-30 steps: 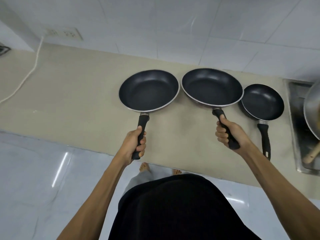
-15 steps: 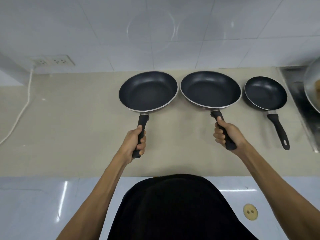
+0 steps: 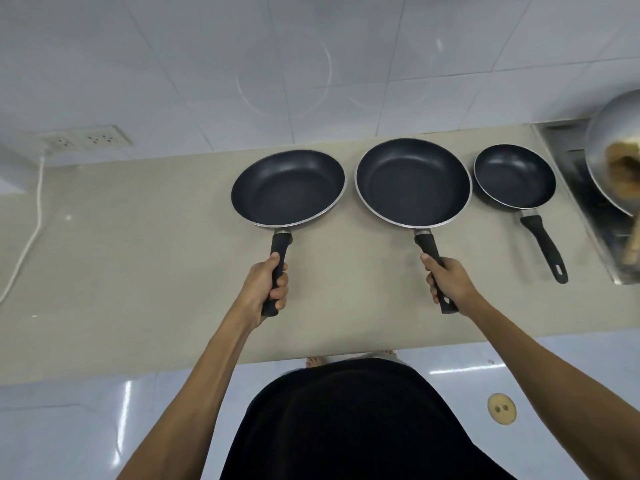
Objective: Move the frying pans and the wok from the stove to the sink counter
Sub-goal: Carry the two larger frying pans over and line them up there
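Observation:
Three black frying pans lie in a row on the beige counter [image 3: 138, 258]. My left hand [image 3: 263, 289] grips the handle of the left frying pan [image 3: 287, 187]. My right hand [image 3: 448, 284] grips the handle of the middle, largest frying pan [image 3: 412, 183]. A small frying pan [image 3: 514, 176] sits alone to the right, its handle pointing toward me. At the far right edge a silver wok [image 3: 604, 150] with a wooden handle rests over a steel basin [image 3: 595, 216], partly cut off by the frame.
A white tiled wall runs behind the counter, with a double socket [image 3: 86, 138] at the left and a white cable [image 3: 27, 237] trailing down over the counter. Glossy floor tiles and a round floor drain [image 3: 501, 408] lie below the counter's front edge.
The view has swung and levelled, so the counter now runs straight across. Both hands keep their grip on the two pan handles; the pans have stayed side by side on the counter.

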`<action>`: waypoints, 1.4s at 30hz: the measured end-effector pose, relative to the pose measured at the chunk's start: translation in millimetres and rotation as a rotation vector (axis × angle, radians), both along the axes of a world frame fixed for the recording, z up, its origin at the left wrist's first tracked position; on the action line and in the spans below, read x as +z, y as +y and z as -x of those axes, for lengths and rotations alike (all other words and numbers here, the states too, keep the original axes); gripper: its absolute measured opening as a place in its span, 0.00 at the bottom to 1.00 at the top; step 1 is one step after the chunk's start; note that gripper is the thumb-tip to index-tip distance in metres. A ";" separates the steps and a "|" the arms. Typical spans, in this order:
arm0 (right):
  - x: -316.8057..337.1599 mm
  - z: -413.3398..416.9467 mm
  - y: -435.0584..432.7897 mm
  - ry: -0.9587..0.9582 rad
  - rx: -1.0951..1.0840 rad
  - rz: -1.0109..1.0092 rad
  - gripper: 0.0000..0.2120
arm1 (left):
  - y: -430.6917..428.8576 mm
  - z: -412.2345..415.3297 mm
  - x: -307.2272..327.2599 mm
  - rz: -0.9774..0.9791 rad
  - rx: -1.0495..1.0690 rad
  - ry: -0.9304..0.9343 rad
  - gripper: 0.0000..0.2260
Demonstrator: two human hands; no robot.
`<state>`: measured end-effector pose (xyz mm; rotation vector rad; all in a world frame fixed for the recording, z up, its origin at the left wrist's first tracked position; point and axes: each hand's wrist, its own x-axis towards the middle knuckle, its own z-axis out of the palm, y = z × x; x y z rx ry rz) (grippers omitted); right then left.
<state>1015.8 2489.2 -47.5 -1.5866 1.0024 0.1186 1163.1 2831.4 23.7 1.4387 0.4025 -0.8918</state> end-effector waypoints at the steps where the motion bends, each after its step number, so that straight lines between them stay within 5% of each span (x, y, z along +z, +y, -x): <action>1: -2.8 0.0 -0.8 0.015 0.009 0.024 0.18 | -1.4 -0.8 0.3 -0.005 -0.001 -0.002 0.15; 18: -15.5 0.8 -5.8 0.141 0.067 0.137 0.18 | -16.4 -10.4 -13.6 -0.038 -0.021 -0.032 0.14; 42: 4.1 2.2 13.2 0.319 0.207 0.450 0.16 | -19.8 -25.4 -68.7 -0.209 -0.448 -0.118 0.03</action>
